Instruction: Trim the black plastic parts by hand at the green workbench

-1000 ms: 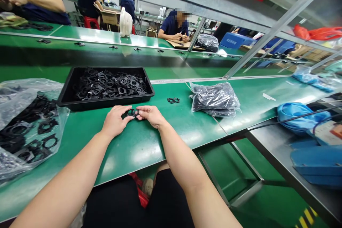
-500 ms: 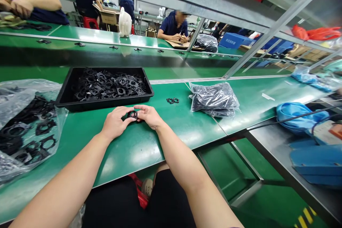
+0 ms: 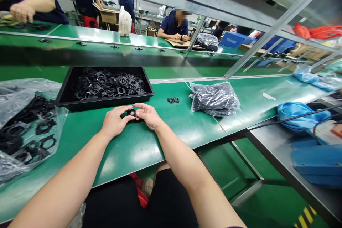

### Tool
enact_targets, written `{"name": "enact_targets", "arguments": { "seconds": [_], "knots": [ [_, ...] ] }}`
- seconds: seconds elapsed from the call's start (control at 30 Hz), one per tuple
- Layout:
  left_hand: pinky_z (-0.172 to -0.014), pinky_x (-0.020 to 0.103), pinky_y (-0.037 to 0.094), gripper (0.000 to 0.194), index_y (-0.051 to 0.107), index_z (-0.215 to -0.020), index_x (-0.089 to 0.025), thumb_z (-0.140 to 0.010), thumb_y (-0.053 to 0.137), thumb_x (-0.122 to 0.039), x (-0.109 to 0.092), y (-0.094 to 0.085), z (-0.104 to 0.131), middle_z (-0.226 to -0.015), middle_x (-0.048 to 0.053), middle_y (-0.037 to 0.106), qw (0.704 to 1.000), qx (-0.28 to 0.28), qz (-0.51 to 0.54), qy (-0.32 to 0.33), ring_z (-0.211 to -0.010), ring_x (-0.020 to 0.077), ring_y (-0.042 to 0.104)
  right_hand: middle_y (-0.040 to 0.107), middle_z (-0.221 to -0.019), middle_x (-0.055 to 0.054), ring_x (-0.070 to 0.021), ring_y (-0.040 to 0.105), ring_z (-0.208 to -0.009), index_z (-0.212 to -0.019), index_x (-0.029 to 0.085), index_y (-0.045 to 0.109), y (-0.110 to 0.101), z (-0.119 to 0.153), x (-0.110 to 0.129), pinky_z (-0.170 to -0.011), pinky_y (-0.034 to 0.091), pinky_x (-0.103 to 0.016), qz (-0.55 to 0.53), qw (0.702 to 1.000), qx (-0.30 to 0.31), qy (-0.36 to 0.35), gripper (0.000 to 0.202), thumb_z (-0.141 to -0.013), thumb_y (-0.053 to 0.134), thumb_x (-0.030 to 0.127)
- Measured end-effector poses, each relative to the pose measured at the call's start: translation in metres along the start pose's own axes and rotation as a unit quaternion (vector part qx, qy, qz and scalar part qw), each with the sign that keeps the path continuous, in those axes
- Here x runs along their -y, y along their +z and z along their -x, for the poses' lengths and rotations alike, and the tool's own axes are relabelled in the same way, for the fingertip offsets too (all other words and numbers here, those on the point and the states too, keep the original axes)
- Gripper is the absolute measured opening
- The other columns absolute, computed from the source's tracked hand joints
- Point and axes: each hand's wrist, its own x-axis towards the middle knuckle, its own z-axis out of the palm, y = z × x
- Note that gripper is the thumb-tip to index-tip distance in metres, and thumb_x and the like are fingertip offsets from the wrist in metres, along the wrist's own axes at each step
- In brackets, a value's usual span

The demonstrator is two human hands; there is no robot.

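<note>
Between my two hands is a small black plastic ring part [image 3: 131, 113], held just above the green bench [image 3: 128, 153]. My left hand [image 3: 115, 119] pinches it from the left with thumb and fingers. From the other side, my right hand [image 3: 148, 115] grips it too, its fingertips covering part of the ring. Behind them stands a black tray [image 3: 104, 104] heaped with black plastic parts [image 3: 112, 83]. A few loose black rings [image 3: 173, 100] lie on the bench to the right of my hands.
An open clear bag [image 3: 29, 128] of black parts lies at the left. At the right rests a sealed bag [image 3: 215, 99] of dark parts. Spaced black pieces [image 3: 114, 46] line the strip beyond. A metal post [image 3: 251, 50] rises at the right. Co-workers [image 3: 173, 25] sit across.
My hands stay in nearly the same place, and the ring part between them has turned slightly. At the far left, a co-worker's hands have moved apart.
</note>
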Motion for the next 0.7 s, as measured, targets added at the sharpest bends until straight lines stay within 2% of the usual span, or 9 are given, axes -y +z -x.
{"name": "enact_targets", "arguments": {
  "seconds": [0.27,0.57,0.7],
  "knots": [
    [-0.088,0.032,0.048,0.030,0.070,-0.098,-0.019,-0.076,0.064,-0.039,-0.0004,0.0015,-0.0006,-0.101,0.006,0.070,1.000,-0.007,0.007,0.011,-0.094,0.0197,0.064,0.068,-0.066,0.002,-0.0064,0.055,-0.052,-0.098,0.015,0.059,0.0023,-0.0008,-0.0010,-0.056,0.047,-0.021,0.036,0.999,-0.009,-0.033,0.048,-0.058,0.081,0.028],
    [-0.089,0.035,0.048,0.031,0.069,-0.100,-0.021,-0.078,0.061,-0.041,0.0009,0.0019,0.0006,-0.102,0.007,0.069,1.000,0.002,-0.003,0.015,-0.095,0.0217,0.062,0.069,-0.070,0.001,-0.0067,0.057,-0.053,-0.098,0.015,0.062,-0.0003,0.0006,0.0004,-0.056,0.049,-0.021,0.039,0.999,0.007,-0.009,0.046,-0.059,0.081,0.031],
    [-0.093,0.039,0.046,0.030,0.070,-0.099,-0.022,-0.076,0.064,-0.040,-0.0023,0.0023,0.0019,-0.103,0.007,0.067,1.000,-0.003,0.014,0.015,-0.099,0.0232,0.060,0.071,-0.075,-0.002,-0.0100,0.062,-0.061,-0.098,0.015,0.064,-0.0006,0.0016,0.0024,-0.057,0.051,-0.022,0.043,0.999,0.002,0.005,0.047,-0.058,0.082,0.032]
  ]
}}
